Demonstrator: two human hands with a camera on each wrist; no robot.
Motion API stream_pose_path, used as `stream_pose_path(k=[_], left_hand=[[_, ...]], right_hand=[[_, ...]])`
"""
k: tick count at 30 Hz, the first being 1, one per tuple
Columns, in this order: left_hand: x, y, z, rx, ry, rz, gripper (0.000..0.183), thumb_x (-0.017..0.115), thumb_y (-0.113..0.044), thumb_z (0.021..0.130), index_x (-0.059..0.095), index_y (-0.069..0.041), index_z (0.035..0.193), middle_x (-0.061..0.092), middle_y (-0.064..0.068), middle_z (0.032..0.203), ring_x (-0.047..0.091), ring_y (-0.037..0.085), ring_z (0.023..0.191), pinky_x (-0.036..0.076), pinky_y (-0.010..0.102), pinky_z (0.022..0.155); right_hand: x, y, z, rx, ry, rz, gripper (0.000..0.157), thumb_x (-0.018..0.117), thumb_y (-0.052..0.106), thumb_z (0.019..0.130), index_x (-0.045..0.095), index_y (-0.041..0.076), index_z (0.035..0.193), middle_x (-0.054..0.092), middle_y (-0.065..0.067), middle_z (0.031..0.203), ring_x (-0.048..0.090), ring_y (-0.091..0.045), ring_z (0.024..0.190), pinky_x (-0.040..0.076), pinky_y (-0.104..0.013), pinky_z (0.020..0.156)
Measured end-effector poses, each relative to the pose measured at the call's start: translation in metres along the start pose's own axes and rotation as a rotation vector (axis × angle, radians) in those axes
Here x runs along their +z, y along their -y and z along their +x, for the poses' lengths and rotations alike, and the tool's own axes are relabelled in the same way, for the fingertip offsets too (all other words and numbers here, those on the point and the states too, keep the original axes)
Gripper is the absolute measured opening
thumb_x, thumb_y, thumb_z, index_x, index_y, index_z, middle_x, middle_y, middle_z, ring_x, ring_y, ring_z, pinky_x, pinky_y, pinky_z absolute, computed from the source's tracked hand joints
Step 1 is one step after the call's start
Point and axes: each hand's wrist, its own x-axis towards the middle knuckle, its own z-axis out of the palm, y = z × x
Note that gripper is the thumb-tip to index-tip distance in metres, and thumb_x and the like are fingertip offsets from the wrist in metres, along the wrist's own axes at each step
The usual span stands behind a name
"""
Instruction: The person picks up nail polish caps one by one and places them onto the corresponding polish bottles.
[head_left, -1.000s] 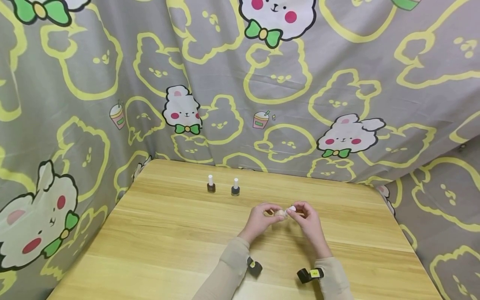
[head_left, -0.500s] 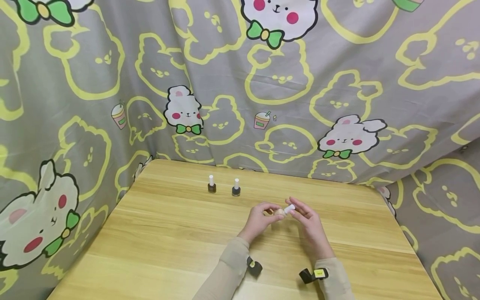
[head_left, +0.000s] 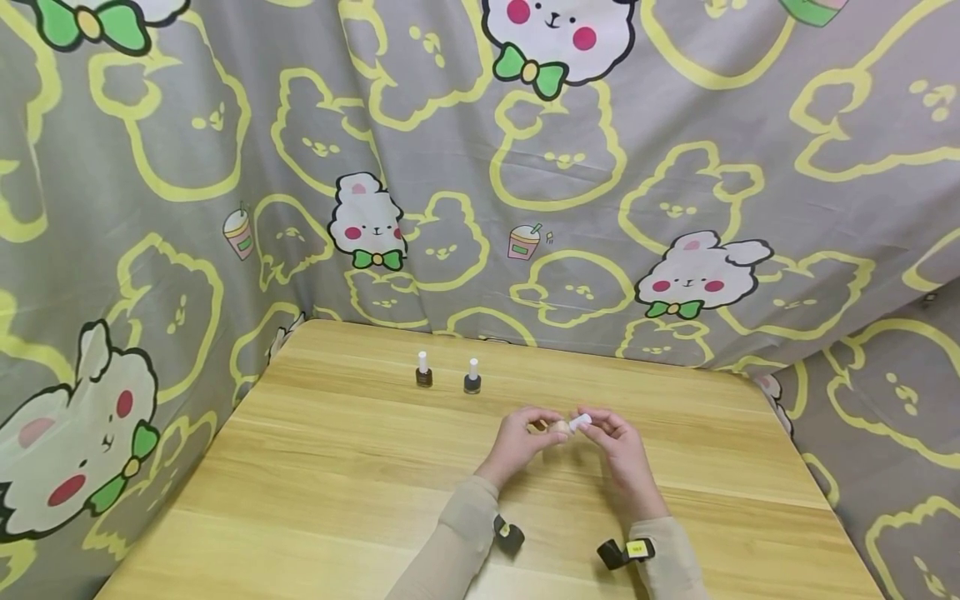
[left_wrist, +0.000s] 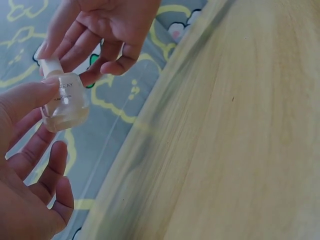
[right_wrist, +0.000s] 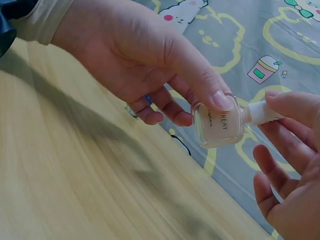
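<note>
Over the table, my left hand (head_left: 521, 437) pinches the clear glass body of a nail polish bottle (right_wrist: 216, 131) holding pale, milky polish. The bottle is tilted, and its white cap (right_wrist: 260, 113) points toward my right hand (head_left: 621, 446). Thumb and fingers of the right hand pinch that cap. In the left wrist view the cap sits on the bottle's neck, and dark lettering shows on the glass. The other fingers of both hands are loosely bent and hold nothing.
Two more nail polish bottles stand upright toward the back of the wooden table (head_left: 337, 467): a dark brown one (head_left: 423, 377) and a blackish one (head_left: 472, 384), both with white caps. A grey patterned curtain (head_left: 450, 167) hangs behind and beside the table.
Half a second ago my right fingers were spread more loosely about the cap; now they are drawn in on it again. The left hand keeps its hold on the bottle nearly unmoved.
</note>
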Motion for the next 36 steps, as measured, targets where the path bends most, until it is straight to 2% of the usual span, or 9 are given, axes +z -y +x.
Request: stream_pose_path(k=[3, 6, 11, 15, 20, 23, 25, 32, 36], left_hand=[[0.002, 0.002, 0.001, 0.018, 0.013, 0.016, 0.028, 0.080, -0.027, 0.080, 0.074, -0.015, 0.104, 0.073, 0.000, 0.107, 0.059, 0.006, 0.091, 0.051, 0.025, 0.082], [0.003, 0.002, 0.001, 0.029, 0.020, 0.018, 0.028, 0.080, -0.027, 0.079, 0.074, -0.015, 0.104, 0.073, -0.001, 0.107, 0.060, 0.005, 0.092, 0.051, 0.025, 0.084], [0.005, 0.003, 0.000, 0.021, 0.025, 0.006, 0.028, 0.080, -0.027, 0.080, 0.074, -0.015, 0.104, 0.073, -0.001, 0.107, 0.061, 0.007, 0.093, 0.052, 0.030, 0.085], [0.005, 0.003, 0.000, 0.017, 0.029, 0.014, 0.027, 0.080, -0.028, 0.080, 0.074, -0.016, 0.104, 0.073, -0.001, 0.107, 0.061, 0.007, 0.093, 0.052, 0.027, 0.084], [0.004, 0.001, 0.000, -0.003, 0.023, 0.010, 0.027, 0.080, -0.028, 0.080, 0.074, -0.016, 0.104, 0.073, -0.001, 0.108, 0.060, 0.009, 0.093, 0.049, 0.022, 0.082], [0.003, -0.001, 0.000, -0.019, 0.015, 0.004, 0.029, 0.079, -0.030, 0.080, 0.074, -0.016, 0.105, 0.073, -0.001, 0.108, 0.060, 0.009, 0.092, 0.049, 0.021, 0.080], [0.002, -0.001, 0.000, -0.028, 0.008, 0.003, 0.030, 0.079, -0.031, 0.080, 0.074, -0.016, 0.106, 0.073, 0.000, 0.108, 0.060, 0.010, 0.092, 0.049, 0.021, 0.078], [0.000, -0.001, 0.001, -0.038, -0.006, -0.002, 0.030, 0.079, -0.030, 0.080, 0.074, -0.015, 0.106, 0.072, 0.001, 0.107, 0.058, 0.011, 0.091, 0.048, 0.021, 0.073], [0.000, -0.002, 0.001, -0.037, -0.007, -0.012, 0.029, 0.080, -0.029, 0.080, 0.074, -0.015, 0.104, 0.072, 0.003, 0.107, 0.059, 0.015, 0.092, 0.047, 0.022, 0.073]], right_hand=[[0.002, 0.000, 0.001, 0.008, -0.072, -0.041, 0.015, 0.069, 0.002, 0.087, 0.063, -0.005, 0.099, 0.073, 0.011, 0.088, 0.067, -0.003, 0.087, 0.051, -0.019, 0.083], [0.004, -0.001, 0.001, 0.007, -0.137, -0.102, 0.013, 0.073, 0.003, 0.084, 0.061, 0.002, 0.086, 0.068, 0.013, 0.080, 0.063, -0.003, 0.080, 0.050, -0.020, 0.076], [0.006, -0.002, 0.000, 0.010, -0.196, -0.166, 0.020, 0.077, 0.007, 0.081, 0.058, 0.009, 0.078, 0.063, 0.013, 0.077, 0.060, -0.004, 0.077, 0.048, -0.020, 0.072], [0.007, 0.000, -0.001, 0.024, -0.201, -0.190, 0.020, 0.077, 0.009, 0.082, 0.057, 0.006, 0.081, 0.062, 0.014, 0.077, 0.059, -0.004, 0.078, 0.048, -0.020, 0.072], [0.005, 0.002, -0.001, -0.009, -0.133, -0.219, 0.026, 0.074, 0.015, 0.087, 0.061, 0.000, 0.103, 0.068, 0.009, 0.090, 0.059, -0.003, 0.087, 0.048, -0.019, 0.076], [0.002, 0.001, 0.000, -0.057, -0.050, -0.178, 0.040, 0.069, 0.013, 0.090, 0.056, -0.005, 0.123, 0.071, 0.006, 0.104, 0.061, -0.003, 0.099, 0.050, -0.018, 0.082], [0.000, 0.000, 0.000, -0.076, 0.003, -0.138, 0.044, 0.066, 0.010, 0.092, 0.053, -0.006, 0.130, 0.071, 0.007, 0.111, 0.060, -0.002, 0.106, 0.049, -0.017, 0.086], [-0.005, -0.001, 0.000, -0.080, 0.141, -0.011, 0.047, 0.057, 0.007, 0.097, 0.042, -0.012, 0.137, 0.069, 0.015, 0.116, 0.060, 0.000, 0.113, 0.045, -0.015, 0.094], [-0.006, -0.002, 0.001, -0.083, 0.169, 0.010, 0.045, 0.055, 0.007, 0.098, 0.043, -0.013, 0.136, 0.070, 0.015, 0.115, 0.061, 0.001, 0.112, 0.045, -0.015, 0.095]])
